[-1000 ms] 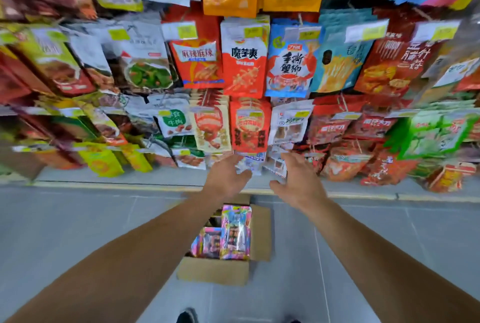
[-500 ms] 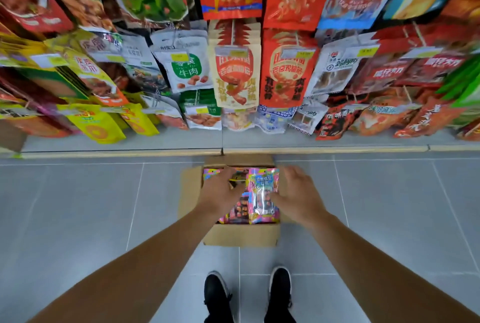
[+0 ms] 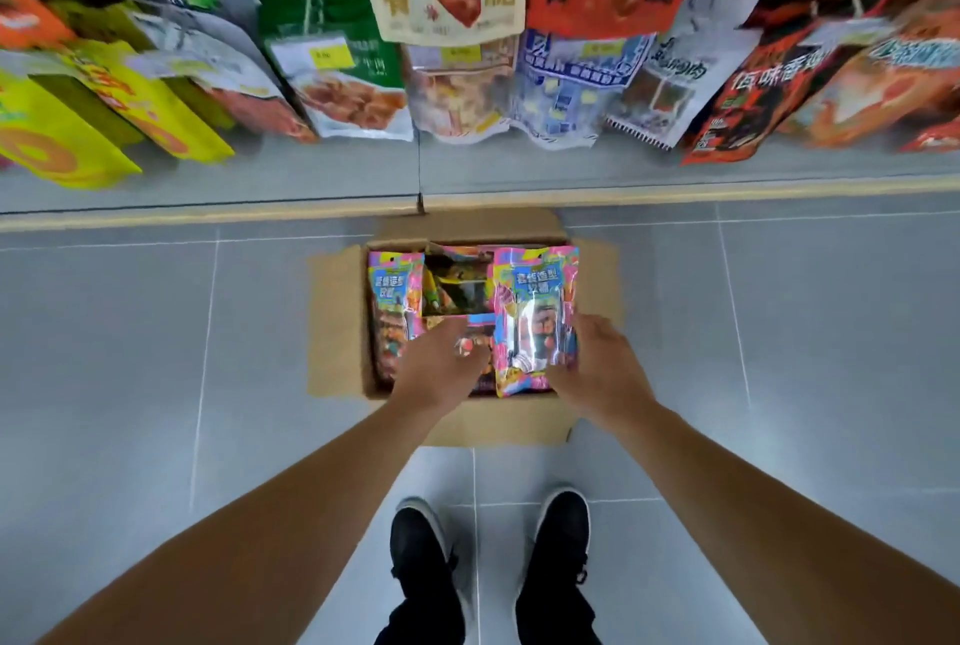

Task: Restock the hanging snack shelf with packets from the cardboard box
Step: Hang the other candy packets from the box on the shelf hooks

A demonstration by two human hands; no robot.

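We look straight down at an open cardboard box [image 3: 337, 332] on the grey tiled floor [image 3: 130, 358], its far flap touching the base ledge of the hanging snack shelf [image 3: 208, 187]. Our two black shoes [image 3: 423, 556] stand just behind the box's near flap.

Inside the box: bright pink-and-blue packets. One upright packet [image 3: 535, 317] stands at the right wall; another pink packet [image 3: 392, 301] leans along the left wall; darker packets [image 3: 454, 281] lie between them toward the far wall.

Right hand [image 3: 602, 374]: at the near right corner of the box, fingers curled round the upright packet's right edge and lower corner, gripping it.

Left hand [image 3: 441, 369]: over the near middle of the box, fingers bent down onto the packets lying there. We cannot tell whether it pinches one or only touches.

Above the ledge, the lowest row of hung bags [image 3: 353, 88] in green, yellow, red and white crowds the shelf front.
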